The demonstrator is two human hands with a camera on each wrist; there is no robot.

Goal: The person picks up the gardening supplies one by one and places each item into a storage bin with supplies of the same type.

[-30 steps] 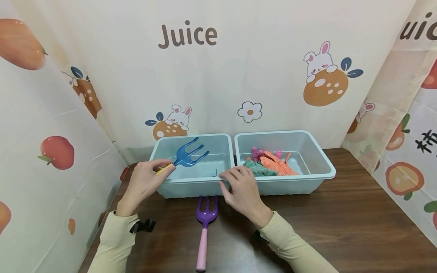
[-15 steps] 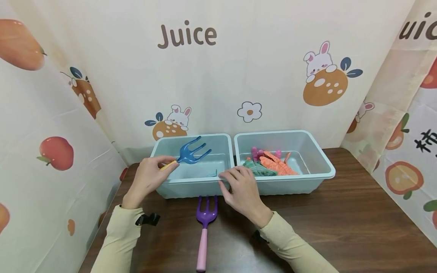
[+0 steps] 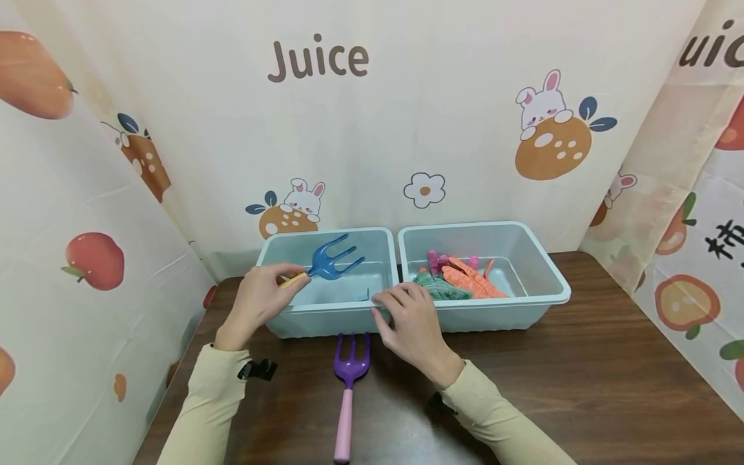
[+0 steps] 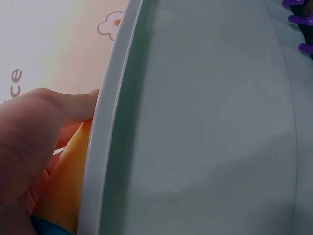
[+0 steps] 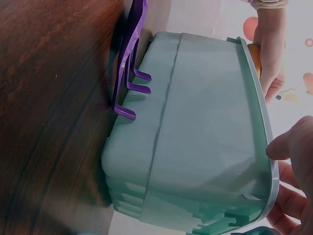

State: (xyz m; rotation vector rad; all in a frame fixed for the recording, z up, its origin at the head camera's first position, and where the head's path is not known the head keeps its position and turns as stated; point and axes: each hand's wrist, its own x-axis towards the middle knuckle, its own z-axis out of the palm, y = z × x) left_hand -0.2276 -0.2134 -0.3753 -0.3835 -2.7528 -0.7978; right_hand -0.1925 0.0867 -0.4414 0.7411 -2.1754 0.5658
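Observation:
My left hand (image 3: 259,301) holds the yellow handle of a blue hand fork (image 3: 329,265) with its prongs over the left pale blue tub (image 3: 325,322). In the left wrist view the yellow handle (image 4: 66,178) lies between thumb and fingers behind the tub's rim. My right hand (image 3: 414,326) grips the front rim of that tub near its right corner; the right wrist view has the thumb outside and fingers over the edge. A purple hand fork (image 3: 352,369) with a pink handle lies on the table, prongs toward the tub.
A second pale blue tub (image 3: 494,318) stands close to the right of the first. Inside it are an orange soft piece (image 3: 472,282), a green one (image 3: 446,288) and a magenta one (image 3: 433,263). A printed curtain (image 3: 360,142) rises behind the wooden table (image 3: 593,361).
My left hand has shifted a little to the right with the blue hand fork, whose prongs reach further across the tub. My right hand and both tubs stay put.

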